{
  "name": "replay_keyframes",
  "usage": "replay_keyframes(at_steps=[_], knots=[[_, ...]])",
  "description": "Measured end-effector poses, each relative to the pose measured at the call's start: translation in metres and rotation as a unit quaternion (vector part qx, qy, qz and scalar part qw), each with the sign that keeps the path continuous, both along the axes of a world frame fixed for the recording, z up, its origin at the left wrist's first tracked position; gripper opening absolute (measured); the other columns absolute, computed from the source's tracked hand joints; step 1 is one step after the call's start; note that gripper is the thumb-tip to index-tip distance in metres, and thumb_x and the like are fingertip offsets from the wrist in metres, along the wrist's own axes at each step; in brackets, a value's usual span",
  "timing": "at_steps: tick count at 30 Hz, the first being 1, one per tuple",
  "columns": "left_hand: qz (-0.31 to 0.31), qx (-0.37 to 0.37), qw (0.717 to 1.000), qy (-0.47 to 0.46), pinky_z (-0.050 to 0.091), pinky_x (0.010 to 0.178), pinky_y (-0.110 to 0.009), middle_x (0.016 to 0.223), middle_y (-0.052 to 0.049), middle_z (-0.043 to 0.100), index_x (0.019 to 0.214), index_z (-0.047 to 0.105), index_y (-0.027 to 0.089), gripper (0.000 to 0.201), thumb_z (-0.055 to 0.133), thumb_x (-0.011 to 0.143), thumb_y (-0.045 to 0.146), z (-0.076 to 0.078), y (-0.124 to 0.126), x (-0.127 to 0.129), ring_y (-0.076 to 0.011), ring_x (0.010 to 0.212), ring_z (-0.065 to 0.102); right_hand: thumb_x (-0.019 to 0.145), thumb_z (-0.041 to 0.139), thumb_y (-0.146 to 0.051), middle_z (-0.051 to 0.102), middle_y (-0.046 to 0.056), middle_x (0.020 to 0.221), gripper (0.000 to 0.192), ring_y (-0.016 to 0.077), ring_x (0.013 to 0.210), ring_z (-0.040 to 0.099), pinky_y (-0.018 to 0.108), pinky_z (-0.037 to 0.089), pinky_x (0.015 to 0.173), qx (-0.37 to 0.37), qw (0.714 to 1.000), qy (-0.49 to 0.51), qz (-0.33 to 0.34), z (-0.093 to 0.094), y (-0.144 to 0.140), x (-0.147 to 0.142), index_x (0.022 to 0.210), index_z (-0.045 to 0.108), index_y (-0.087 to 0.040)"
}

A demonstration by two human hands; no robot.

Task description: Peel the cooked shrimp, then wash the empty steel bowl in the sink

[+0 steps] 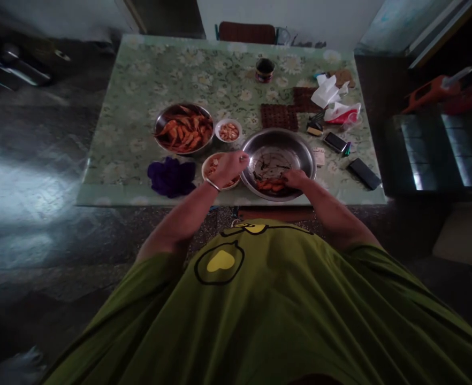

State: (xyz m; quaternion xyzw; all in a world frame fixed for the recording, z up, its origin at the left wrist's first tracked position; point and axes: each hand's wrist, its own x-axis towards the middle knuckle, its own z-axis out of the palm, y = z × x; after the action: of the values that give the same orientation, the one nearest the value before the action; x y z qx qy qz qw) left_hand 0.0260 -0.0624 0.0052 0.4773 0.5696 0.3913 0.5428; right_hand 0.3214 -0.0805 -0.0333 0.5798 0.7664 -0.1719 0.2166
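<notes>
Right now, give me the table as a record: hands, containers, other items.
left hand: over the near white bowl, by the left rim of the large metal basin; grip unclear
right hand: inside that basin, at orange pieces; grip unclear
metal bowl: heaped with what look like shrimp
small white bowl: pale orange pieces
table left: purple bundle
table right: crumpled white tissue, dark slab
</notes>
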Motion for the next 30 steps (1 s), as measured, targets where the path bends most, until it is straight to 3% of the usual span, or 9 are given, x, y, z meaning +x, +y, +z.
replay_keyframes(at_steps=[4,7,9,11,13,17,20,26,30], knots=[[-0.072,0.005,0.996,-0.058,0.050,0.105,-0.029,0.094,-0.007,0.075,0.089,0.079,0.021,0.035,0.079,0.064,-0.004,-0.010,-0.022,0.065,-0.0294,0.122,0.064,0.093,0.069,-0.031,0.078,0.015,0.121,0.028,0.0350,0.116,0.070,0.043,0.053,0.098,0.025,0.998,0.059,-0.001,0.022,0.018,0.003,0.117,0.080,-0.021],[-0.061,-0.016,0.991,-0.122,0.051,0.102,-0.029,0.102,-0.010,0.078,0.095,0.078,0.019,0.039,0.075,0.065,-0.006,-0.021,-0.021,0.100,-0.0295,0.124,0.065,0.091,0.074,-0.037,0.078,0.012,0.113,0.029,0.0323,0.112,0.070,0.038,0.051,0.096,0.055,0.983,0.173,0.022,0.036,0.033,0.000,0.114,0.080,-0.020],[-0.037,-0.031,0.993,-0.108,0.053,0.095,-0.028,0.092,-0.009,0.076,0.092,0.077,0.018,0.030,0.075,0.070,-0.002,-0.029,-0.016,0.111,-0.0289,0.116,0.069,0.093,0.072,-0.041,0.078,0.011,0.113,0.037,0.0298,0.110,0.070,0.037,0.052,0.095,0.079,0.965,0.248,0.019,0.037,0.038,-0.002,0.122,0.077,-0.019],[0.003,-0.044,0.997,-0.062,0.054,0.084,-0.026,0.076,-0.005,0.071,0.085,0.075,0.018,0.018,0.076,0.075,0.003,-0.037,-0.012,0.112,-0.0260,0.101,0.070,0.097,0.067,-0.045,0.078,0.011,0.116,0.045,0.0289,0.109,0.070,0.037,0.053,0.095,0.112,0.953,0.282,-0.017,0.030,0.037,-0.002,0.132,0.072,-0.017],[0.057,-0.064,0.996,-0.033,0.051,0.072,-0.023,0.064,-0.001,0.063,0.080,0.072,0.018,0.012,0.075,0.079,0.006,-0.042,-0.011,0.106,-0.0205,0.083,0.068,0.100,0.063,-0.044,0.078,0.013,0.117,0.044,0.0297,0.109,0.071,0.039,0.054,0.095,0.101,0.964,0.242,-0.035,0.016,0.031,-0.001,0.132,0.073,-0.017],[0.116,-0.115,0.982,-0.098,0.044,0.060,-0.021,0.058,0.002,0.059,0.082,0.068,0.018,0.012,0.073,0.083,0.008,-0.045,-0.012,0.092,-0.0116,0.058,0.058,0.091,0.076,-0.042,0.080,0.016,0.110,0.030,0.0341,0.109,0.072,0.045,0.055,0.099,-0.001,0.992,0.123,0.033,-0.017,0.012,-0.007,0.106,0.083,-0.018],[0.126,-0.147,0.970,-0.148,0.046,0.060,-0.022,0.058,0.002,0.062,0.087,0.067,0.018,0.011,0.075,0.085,0.010,-0.046,-0.012,0.087,-0.0109,0.055,0.058,0.091,0.075,-0.049,0.079,0.018,0.113,0.035,0.0356,0.116,0.069,0.046,0.052,0.105,-0.006,0.992,0.109,0.058,-0.031,0.003,-0.016,0.101,0.084,-0.017],[0.157,-0.172,0.956,-0.176,0.048,0.056,-0.020,0.054,0.005,0.061,0.105,0.068,0.018,0.024,0.076,0.084,0.010,-0.054,-0.007,0.084,-0.0106,0.052,0.059,0.097,0.067,-0.054,0.079,0.019,0.105,0.040,0.0364,0.111,0.072,0.047,0.055,0.098,0.008,0.997,0.079,-0.017,-0.020,0.013,-0.001,0.096,0.082,-0.017],[0.140,-0.187,0.954,-0.188,0.053,0.062,-0.026,0.059,0.002,0.064,0.100,0.070,0.018,0.020,0.082,0.085,0.021,-0.054,-0.009,0.092,-0.0133,0.055,0.062,0.099,0.061,-0.057,0.079,0.016,0.100,0.044,0.0321,0.103,0.073,0.039,0.057,0.086,0.092,0.978,0.160,-0.098,-0.001,0.020,0.000,0.105,0.080,-0.018]])
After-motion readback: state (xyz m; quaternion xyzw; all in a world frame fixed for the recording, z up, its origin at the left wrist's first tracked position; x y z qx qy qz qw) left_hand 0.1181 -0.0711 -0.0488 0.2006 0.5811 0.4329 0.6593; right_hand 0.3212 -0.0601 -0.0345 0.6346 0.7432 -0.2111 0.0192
